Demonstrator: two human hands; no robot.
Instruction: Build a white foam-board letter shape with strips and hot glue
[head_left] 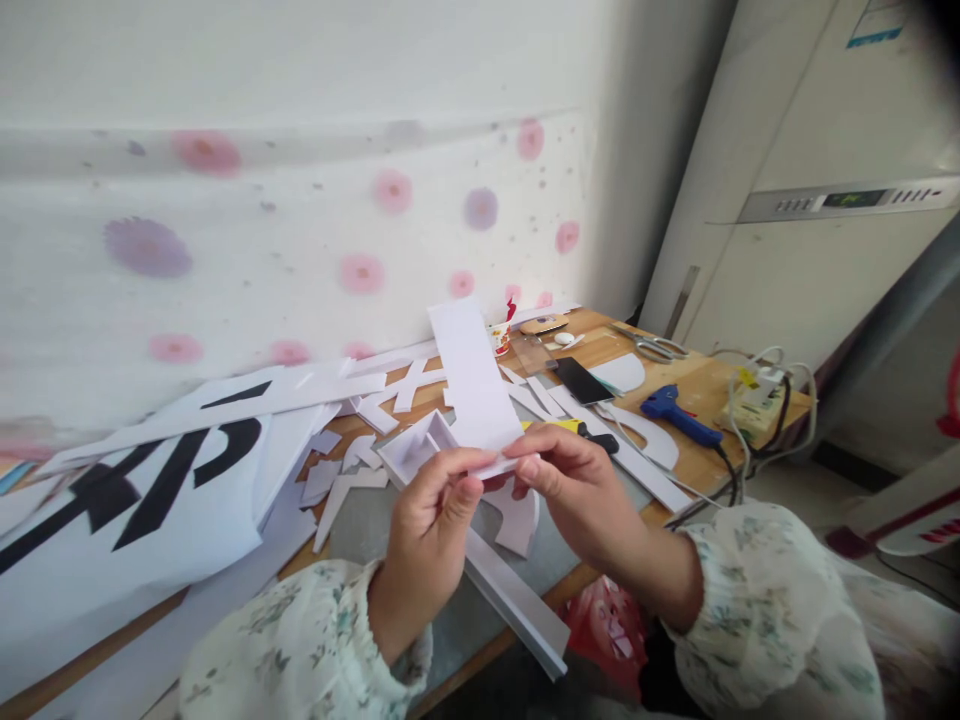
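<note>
Between both hands, over the near part of the table, is a white foam board strip [474, 370] with its far end tilted up. My left hand [433, 535] pinches its near edge between thumb and fingers. From the other side, my right hand [581, 490] pinches the same edge, fingertips close to those of the left. Beneath the hands, a long white channel-shaped piece [517, 590] and a white box-like part [409, 445] lie on a grey mat [360, 525]. A curved white cutout [517, 520] shows partly below the fingers.
White sheets with black lettering [172, 480] cover the left side. A yellow-and-black cutter [592, 435], phone [583, 381], blue glue gun [679, 412] and scissors [651, 343] lie right. A power strip [757, 400] with cables sits at the right edge. A red bag [606, 625] is below.
</note>
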